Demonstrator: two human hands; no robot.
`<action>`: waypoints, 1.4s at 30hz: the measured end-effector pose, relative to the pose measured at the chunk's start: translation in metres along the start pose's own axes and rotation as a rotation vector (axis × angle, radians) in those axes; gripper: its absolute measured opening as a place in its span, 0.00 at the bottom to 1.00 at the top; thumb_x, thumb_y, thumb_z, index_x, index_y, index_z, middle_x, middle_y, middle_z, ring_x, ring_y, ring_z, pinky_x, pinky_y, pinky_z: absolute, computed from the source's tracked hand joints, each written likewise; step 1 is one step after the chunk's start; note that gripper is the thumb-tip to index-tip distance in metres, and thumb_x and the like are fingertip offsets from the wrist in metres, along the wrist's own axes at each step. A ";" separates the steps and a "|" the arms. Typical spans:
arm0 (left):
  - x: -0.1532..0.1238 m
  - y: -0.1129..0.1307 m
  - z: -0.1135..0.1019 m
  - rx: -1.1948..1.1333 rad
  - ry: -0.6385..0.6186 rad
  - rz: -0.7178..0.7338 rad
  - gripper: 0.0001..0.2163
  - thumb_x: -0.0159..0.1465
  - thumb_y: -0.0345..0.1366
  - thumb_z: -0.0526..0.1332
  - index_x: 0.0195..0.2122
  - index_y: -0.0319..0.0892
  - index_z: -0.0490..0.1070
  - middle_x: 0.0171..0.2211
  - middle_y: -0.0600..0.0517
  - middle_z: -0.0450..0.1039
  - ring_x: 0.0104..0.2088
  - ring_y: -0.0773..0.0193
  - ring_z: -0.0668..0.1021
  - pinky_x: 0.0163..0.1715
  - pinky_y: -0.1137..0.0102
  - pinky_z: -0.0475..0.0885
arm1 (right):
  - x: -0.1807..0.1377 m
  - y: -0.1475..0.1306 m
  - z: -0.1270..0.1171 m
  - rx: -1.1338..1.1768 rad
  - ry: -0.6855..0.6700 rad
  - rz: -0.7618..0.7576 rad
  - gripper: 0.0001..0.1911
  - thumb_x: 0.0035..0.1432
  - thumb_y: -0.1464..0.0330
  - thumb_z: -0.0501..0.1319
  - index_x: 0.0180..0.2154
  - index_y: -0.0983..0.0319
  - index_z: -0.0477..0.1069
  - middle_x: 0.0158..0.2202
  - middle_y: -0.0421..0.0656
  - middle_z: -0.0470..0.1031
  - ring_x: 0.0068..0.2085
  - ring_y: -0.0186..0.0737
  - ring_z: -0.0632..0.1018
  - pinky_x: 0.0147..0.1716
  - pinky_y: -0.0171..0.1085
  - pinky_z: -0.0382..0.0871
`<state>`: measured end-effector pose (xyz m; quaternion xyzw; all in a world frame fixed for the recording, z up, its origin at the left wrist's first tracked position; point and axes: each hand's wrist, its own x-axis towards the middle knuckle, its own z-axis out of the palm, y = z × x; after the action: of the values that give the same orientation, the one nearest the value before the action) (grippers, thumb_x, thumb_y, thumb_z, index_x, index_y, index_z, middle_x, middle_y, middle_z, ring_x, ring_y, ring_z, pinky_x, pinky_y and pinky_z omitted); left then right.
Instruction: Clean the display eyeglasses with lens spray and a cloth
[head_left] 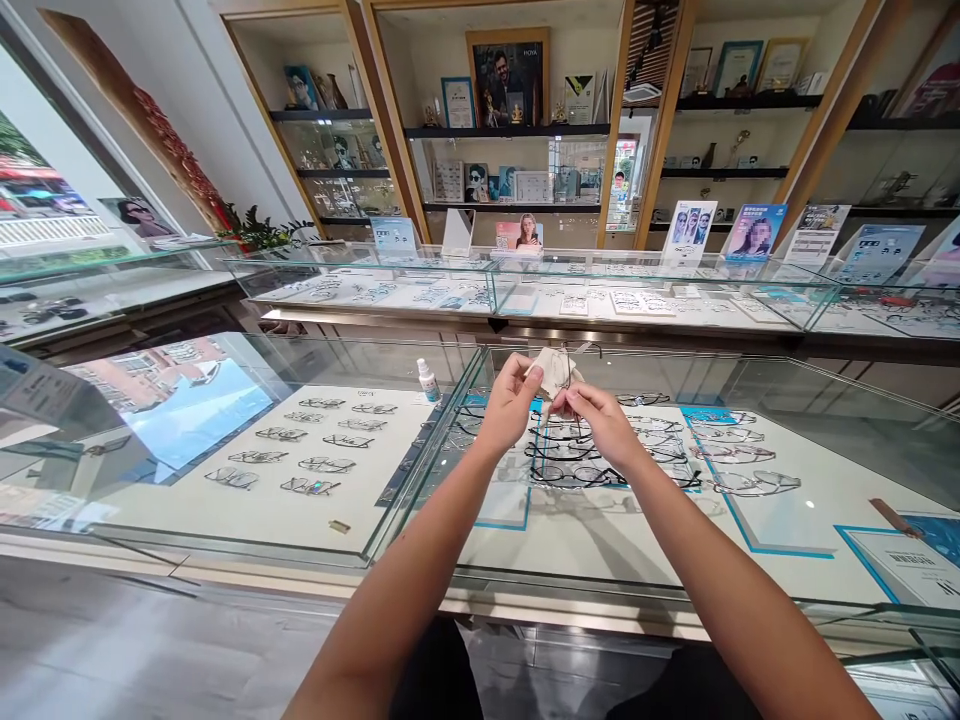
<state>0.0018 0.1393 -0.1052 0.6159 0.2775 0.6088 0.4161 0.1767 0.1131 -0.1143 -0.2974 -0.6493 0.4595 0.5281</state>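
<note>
Above a glass display case, my two hands are close together. My left hand [508, 402] pinches a pale beige cloth [553, 370] between thumb and fingers. My right hand [600, 415], fingers closed, grips a pair of thin dark-framed eyeglasses [568, 376] at the cloth's right edge. The cloth and my fingers hide much of these glasses. Below them, inside the case, lie rows of eyeglasses [574, 478] on white, blue-edged boards. A small white spray bottle [427, 381] stands upright to the left of my left hand.
The left case [247, 515] holds several more glasses under its glass top. Behind runs another long glass counter [420, 318] with upright advertising cards [690, 232] on it. Shelves [510, 130] line the back wall. A glass divider edge [420, 465] separates the two near cases.
</note>
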 end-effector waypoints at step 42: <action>-0.013 0.005 0.012 -0.225 -0.064 -0.258 0.28 0.66 0.66 0.62 0.27 0.44 0.69 0.13 0.56 0.66 0.14 0.67 0.67 0.16 0.69 0.64 | -0.008 -0.005 0.005 0.057 -0.214 0.096 0.25 0.68 0.45 0.63 0.34 0.59 0.79 0.37 0.44 0.81 0.41 0.44 0.77 0.47 0.43 0.69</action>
<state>0.0117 0.1237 -0.1061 0.5439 0.2709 0.5575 0.5656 0.1749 0.1024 -0.1131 -0.2621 -0.6738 0.5315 0.4414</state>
